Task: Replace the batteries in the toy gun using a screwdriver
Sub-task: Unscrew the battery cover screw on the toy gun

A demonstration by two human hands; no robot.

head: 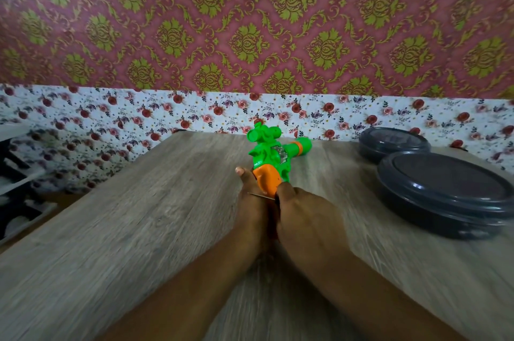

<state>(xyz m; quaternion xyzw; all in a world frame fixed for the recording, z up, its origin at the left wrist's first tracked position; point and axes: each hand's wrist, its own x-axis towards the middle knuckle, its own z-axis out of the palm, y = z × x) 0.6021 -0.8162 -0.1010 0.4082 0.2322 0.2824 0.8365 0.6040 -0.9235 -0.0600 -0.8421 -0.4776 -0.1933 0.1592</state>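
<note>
A green toy gun [267,151] with an orange grip [268,178] and an orange band near its muzzle lies on the wooden table [139,215], near the far edge. My left hand [251,201] holds the orange grip from the left, thumb stretched along it. My right hand [303,218] is curled beside the grip and grips a screwdriver, whose thin metal shaft [261,195] points left across the base of the grip. The screwdriver's handle is hidden inside my right hand. No batteries are visible.
Two round dark grey lidded containers [445,193] [393,143] stand at the right of the table, close to my right hand. Patterned wallpaper rises behind the table. A white shelf unit [16,174] stands off the table's left edge.
</note>
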